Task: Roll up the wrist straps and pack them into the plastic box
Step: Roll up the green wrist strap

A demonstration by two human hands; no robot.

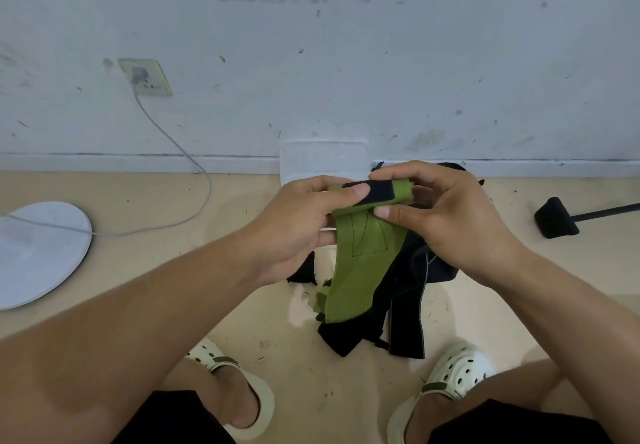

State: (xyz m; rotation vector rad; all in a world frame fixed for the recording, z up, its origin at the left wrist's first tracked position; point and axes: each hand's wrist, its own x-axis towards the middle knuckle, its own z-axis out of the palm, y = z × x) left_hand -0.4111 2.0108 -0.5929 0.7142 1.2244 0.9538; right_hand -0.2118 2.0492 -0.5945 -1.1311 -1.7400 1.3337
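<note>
A green fabric wrist strap [360, 263] with a black hook-and-loop patch is held up above the floor, its top end rolled into a small coil and its tail hanging loose. Beneath it, black fabric wrist straps [398, 326] lie heaped on the floor. A translucent white plastic box [323, 159] sits against the wall behind them.

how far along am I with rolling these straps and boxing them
Early on. No finished roll shows. Your left hand and right hand pinch the top of the green strap, just starting its roll. The black straps lie unrolled on the floor. The plastic box waits behind.
</note>
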